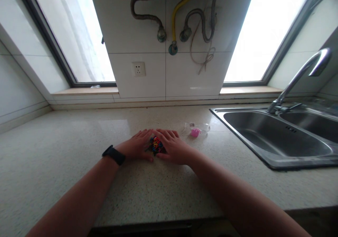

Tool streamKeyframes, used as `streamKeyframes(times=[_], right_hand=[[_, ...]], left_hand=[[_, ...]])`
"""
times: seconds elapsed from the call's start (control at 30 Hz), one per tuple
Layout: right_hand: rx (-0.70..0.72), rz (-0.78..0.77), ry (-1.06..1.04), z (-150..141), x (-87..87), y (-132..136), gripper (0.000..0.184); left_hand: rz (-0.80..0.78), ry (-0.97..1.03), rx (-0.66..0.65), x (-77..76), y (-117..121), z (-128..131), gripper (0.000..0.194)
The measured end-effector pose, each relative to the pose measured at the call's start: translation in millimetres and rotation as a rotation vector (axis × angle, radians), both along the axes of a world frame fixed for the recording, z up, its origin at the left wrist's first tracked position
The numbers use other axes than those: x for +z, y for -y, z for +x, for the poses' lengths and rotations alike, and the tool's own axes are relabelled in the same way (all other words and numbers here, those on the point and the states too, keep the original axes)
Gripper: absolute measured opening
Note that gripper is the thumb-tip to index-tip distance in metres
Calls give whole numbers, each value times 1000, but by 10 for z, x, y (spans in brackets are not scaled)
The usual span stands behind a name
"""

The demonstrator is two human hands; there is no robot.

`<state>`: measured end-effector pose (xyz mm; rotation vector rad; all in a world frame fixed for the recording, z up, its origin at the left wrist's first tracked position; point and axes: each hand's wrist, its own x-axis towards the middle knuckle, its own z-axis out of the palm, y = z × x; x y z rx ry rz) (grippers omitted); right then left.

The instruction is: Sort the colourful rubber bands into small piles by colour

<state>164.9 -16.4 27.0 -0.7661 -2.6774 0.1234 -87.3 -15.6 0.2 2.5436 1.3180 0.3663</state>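
Between my two hands lies a small heap of tiny multicoloured pieces (156, 145), red, yellow, blue and dark; their kind is too small to make out. My left hand (137, 146), with a dark band on the wrist, rests on the counter along the heap's left side, fingers stretched forward. On the other side, my right hand (173, 146) curves around the heap with its thumb apart from the fingers. The fingertips of both hands come together beyond the heap. Right of my hands, a clear plastic bottle (204, 127) lies on its side, beside a pink cap-like piece (195, 132).
The speckled pale countertop (66, 152) runs back to a tiled wall. At the right, a steel double sink (245, 131) is set into it, with a curved faucet (293, 78). Hoses (179, 12) and a socket (138, 69) are on the wall between two windows.
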Motion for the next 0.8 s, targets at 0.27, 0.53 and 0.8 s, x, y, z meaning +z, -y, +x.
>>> streamKeyframes(times=[0.27, 0.53, 0.8], right_hand=[[-120, -183, 105, 288, -114, -226, 118], [-153, -256, 200, 301, -229, -321, 133], [-135, -240, 133, 144, -206, -343, 132]], left_hand=[[-38, -249, 190, -19, 27, -139, 129], [-3, -297, 153, -51, 12, -7, 121], [37, -230, 78, -20, -46, 251, 124]])
